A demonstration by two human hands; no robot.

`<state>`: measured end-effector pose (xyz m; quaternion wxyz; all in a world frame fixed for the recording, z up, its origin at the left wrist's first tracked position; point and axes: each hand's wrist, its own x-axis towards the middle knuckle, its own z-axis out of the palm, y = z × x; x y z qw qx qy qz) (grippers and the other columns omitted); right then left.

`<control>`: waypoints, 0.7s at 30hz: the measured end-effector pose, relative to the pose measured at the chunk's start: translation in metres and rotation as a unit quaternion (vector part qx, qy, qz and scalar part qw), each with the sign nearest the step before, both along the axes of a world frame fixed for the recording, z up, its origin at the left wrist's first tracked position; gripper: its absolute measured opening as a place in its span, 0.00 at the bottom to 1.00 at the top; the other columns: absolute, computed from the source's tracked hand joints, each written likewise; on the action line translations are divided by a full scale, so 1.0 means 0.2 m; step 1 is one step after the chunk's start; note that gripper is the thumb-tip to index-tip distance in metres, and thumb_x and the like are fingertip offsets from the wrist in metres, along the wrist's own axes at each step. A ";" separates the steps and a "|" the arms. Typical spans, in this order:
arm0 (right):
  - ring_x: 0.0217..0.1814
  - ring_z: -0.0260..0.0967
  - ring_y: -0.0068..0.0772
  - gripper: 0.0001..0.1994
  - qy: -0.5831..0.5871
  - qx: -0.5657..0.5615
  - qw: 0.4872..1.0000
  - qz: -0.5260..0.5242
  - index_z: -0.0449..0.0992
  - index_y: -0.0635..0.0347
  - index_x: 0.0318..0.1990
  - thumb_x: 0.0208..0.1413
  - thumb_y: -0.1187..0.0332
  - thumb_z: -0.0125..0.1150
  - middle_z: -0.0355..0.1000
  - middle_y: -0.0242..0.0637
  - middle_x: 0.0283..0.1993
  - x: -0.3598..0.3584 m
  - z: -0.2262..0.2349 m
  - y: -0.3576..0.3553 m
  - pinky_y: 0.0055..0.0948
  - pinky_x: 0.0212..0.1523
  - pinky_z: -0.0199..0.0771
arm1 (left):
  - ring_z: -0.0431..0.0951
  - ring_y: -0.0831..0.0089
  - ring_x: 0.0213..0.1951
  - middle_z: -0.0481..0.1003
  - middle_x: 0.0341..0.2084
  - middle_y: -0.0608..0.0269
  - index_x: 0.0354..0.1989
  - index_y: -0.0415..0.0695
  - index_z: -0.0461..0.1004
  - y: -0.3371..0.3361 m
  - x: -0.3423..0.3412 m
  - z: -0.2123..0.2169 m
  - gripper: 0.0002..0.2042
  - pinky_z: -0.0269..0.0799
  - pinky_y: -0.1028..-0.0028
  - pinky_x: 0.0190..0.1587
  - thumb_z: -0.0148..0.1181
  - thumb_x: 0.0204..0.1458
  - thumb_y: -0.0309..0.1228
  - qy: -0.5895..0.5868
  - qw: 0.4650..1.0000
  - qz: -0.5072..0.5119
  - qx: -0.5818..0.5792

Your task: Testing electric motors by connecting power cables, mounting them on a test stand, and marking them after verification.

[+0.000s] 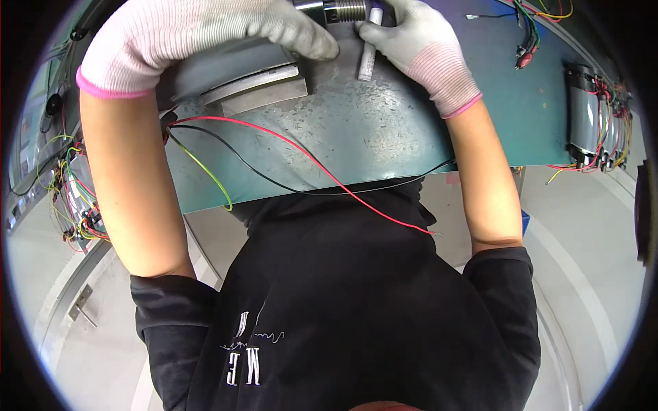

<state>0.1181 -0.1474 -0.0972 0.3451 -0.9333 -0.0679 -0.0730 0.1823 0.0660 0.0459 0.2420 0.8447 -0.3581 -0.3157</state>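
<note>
Here's the red wire (349,192), spilling over the bench (384,130)'s near edge, its end joined to nothing. Beyond, a steel block (267,97) beside the cylinder (233,65); the left hand (267,24) arches over, grip impossible to tell. Toward the far edge, the right hand (415,38) pinches a white tube (367,63) by the threaded shaft (345,10): work under way, seemingly unfinished.

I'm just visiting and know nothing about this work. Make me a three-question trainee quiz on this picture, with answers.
1. Which hand holds the slim white cylindrical tube?
2. True or false: the long red insulated wire extends beyond the near edge of the teal tabletop.
3. Fill in: both white knitted gloves have ____ cuff edges.

Key: 1. The right hand. 2. True. 3. Pink.
</note>
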 end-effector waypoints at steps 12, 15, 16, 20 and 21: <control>0.49 0.82 0.55 0.28 0.040 0.024 0.999 0.013 0.82 0.60 0.63 0.53 0.62 0.69 0.83 0.54 0.46 0.02 -0.05 -0.03 0.44 0.55 0.81 | 0.85 0.65 0.44 0.85 0.45 0.54 0.55 0.31 0.75 0.06 -0.11 -0.03 0.28 0.82 0.69 0.50 0.78 0.49 0.32 0.094 0.994 0.040 -0.036; 0.46 0.83 0.52 0.27 0.062 0.020 0.998 0.015 0.82 0.60 0.62 0.53 0.63 0.69 0.83 0.53 0.43 0.00 0.01 -0.06 0.43 0.53 0.82 | 0.82 0.56 0.47 0.81 0.45 0.50 0.55 0.33 0.74 0.03 -0.25 -0.04 0.31 0.80 0.63 0.53 0.80 0.43 0.33 -0.104 0.987 0.108 -0.051; 0.44 0.82 0.50 0.26 0.086 0.033 0.996 0.022 0.82 0.60 0.62 0.54 0.63 0.68 0.83 0.52 0.42 0.00 0.04 -0.06 0.41 0.52 0.82 | 0.81 0.52 0.48 0.79 0.45 0.49 0.55 0.33 0.73 0.02 -0.28 -0.05 0.33 0.79 0.61 0.54 0.81 0.41 0.34 -0.168 0.975 0.132 -0.056; 0.38 0.81 0.45 0.23 0.127 0.135 0.982 0.041 0.83 0.60 0.60 0.57 0.65 0.67 0.82 0.51 0.38 0.00 -0.02 -0.04 0.36 0.46 0.81 | 0.79 0.46 0.51 0.77 0.46 0.47 0.56 0.35 0.72 0.00 -0.34 -0.13 0.36 0.78 0.56 0.56 0.82 0.37 0.34 -0.333 0.928 0.157 -0.045; 0.37 0.80 0.44 0.21 0.117 0.208 0.970 0.047 0.84 0.60 0.58 0.57 0.65 0.66 0.81 0.51 0.37 0.00 -0.10 -0.06 0.34 0.45 0.81 | 0.80 0.46 0.51 0.77 0.47 0.47 0.57 0.35 0.72 -0.02 -0.35 -0.14 0.37 0.78 0.56 0.56 0.82 0.37 0.34 -0.375 0.917 0.136 -0.025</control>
